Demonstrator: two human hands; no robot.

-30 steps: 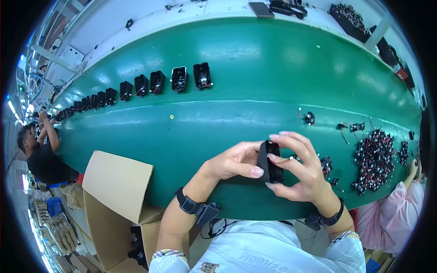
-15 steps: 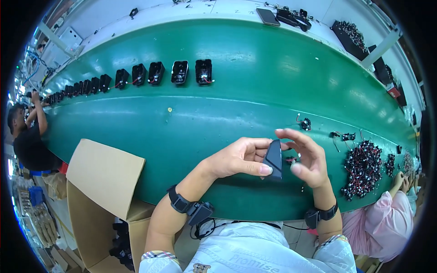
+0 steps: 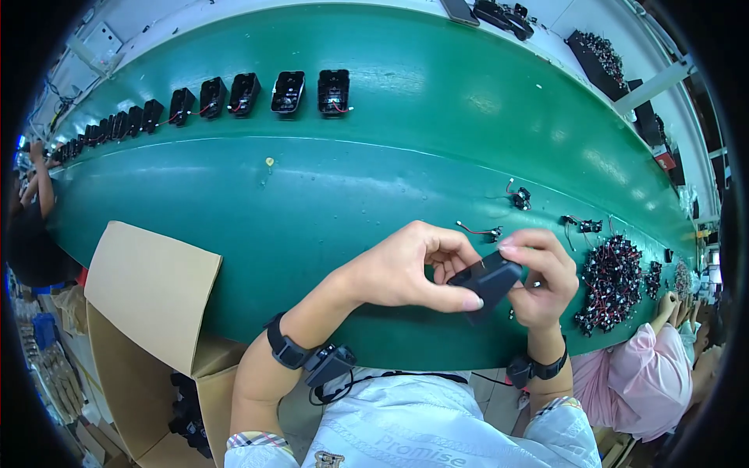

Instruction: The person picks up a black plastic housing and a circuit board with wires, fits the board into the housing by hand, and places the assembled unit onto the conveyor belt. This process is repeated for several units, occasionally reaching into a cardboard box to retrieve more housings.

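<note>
Nearest is the person's pale shirt (image 3: 413, 421), and to its left stands an open cardboard box (image 3: 156, 292) with its flap raised and dark pieces (image 3: 187, 413) inside. A black strap (image 3: 287, 342) is fastened around the left forearm and another strap (image 3: 540, 370) around the right wrist. Over the near part of the green table (image 3: 413, 47), the left hand (image 3: 417, 269) grips a black case (image 3: 490, 279), its thumb laid along the near side and its fingers curled behind. The case is held tilted between the two hands. The right hand (image 3: 546, 277) is bent at the case's right end, its fingertips touching the upper corner; whether its thumb also pinches the case cannot be told. Just beyond the hands lies a small part with a red wire (image 3: 491, 234), and farther off another wired part (image 3: 521, 198). To the right is a heaped pile of small black parts (image 3: 612, 281), near a co-worker in pink (image 3: 651, 382). Farther away, a small yellow piece (image 3: 270, 161) lies alone on the table. Beyond it, a row of open black cases (image 3: 334, 93) runs off leftward toward a co-worker in dark clothes (image 3: 37, 242). Farthest, past the table's edge, are a phone (image 3: 459, 11) and a black tray (image 3: 587, 70) filled with small parts.
</note>
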